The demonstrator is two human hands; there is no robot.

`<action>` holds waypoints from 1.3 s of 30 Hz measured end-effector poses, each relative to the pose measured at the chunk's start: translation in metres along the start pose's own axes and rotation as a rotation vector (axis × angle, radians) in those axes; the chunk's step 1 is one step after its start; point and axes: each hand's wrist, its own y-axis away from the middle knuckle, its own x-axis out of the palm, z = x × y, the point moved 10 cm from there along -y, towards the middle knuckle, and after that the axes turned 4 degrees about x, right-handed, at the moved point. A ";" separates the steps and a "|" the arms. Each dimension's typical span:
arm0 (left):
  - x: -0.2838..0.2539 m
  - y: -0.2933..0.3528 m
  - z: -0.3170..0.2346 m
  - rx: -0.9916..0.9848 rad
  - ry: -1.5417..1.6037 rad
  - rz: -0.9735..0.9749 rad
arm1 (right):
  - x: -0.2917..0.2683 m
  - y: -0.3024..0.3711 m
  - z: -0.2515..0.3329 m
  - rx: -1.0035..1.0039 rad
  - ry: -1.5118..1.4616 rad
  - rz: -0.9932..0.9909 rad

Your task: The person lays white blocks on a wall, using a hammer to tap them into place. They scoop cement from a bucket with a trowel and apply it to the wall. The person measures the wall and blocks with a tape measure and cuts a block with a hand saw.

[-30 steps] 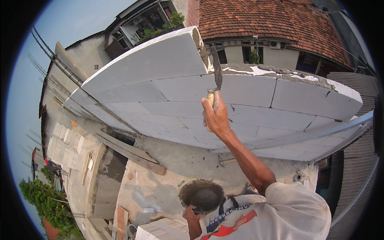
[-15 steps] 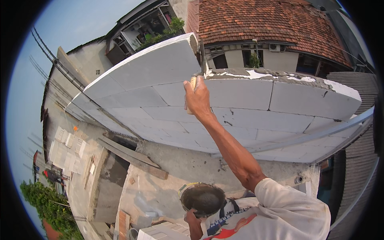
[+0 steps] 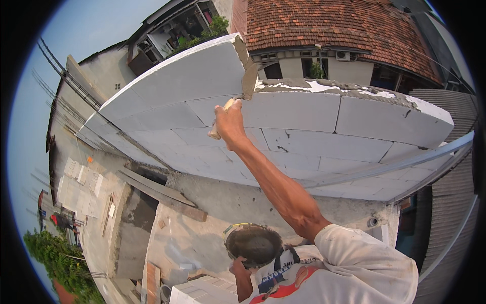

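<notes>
My right hand (image 3: pixel 229 126) is closed round the pale handle of a trowel (image 3: pixel 248 82), its arm stretched out. The mortar-smeared blade stands tilted up at the exposed end of the raised block (image 3: pixel 187 71), where grey mortar coats the end face; whether it touches is hard to tell. Right of the blade, patchy grey mortar (image 3: pixel 349 91) covers the top of the lower course of the white block wall (image 3: pixel 298 114). Low down, my left hand (image 3: pixel 239 267) grips the rim of a black bucket (image 3: pixel 278 239) with wet grey mortar (image 3: pixel 253 247) inside.
A long metal bar (image 3: pixel 425 158) slants across the wall at right. White blocks (image 3: pixel 202 291) are stacked beside the bucket. Boards (image 3: pixel 162 192) lie by an opening in the concrete floor. More blocks (image 3: pixel 78 195) sit far left. Tiled roofs (image 3: pixel 324 25) rise beyond the wall.
My right hand and the trowel have shifted left and a little down, and the blade now shows its broad face. My left hand stays on the bucket; the view has shifted slightly.
</notes>
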 end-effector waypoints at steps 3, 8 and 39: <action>0.019 0.034 -0.012 -0.365 0.316 -0.166 | 0.014 0.046 -0.055 -0.046 0.212 0.073; 0.021 0.032 -0.003 -0.272 0.447 -0.110 | -0.054 0.170 -0.167 0.198 0.332 0.417; 0.198 -0.183 0.508 -0.843 -0.032 -0.249 | -0.342 0.212 -0.880 1.550 0.866 0.715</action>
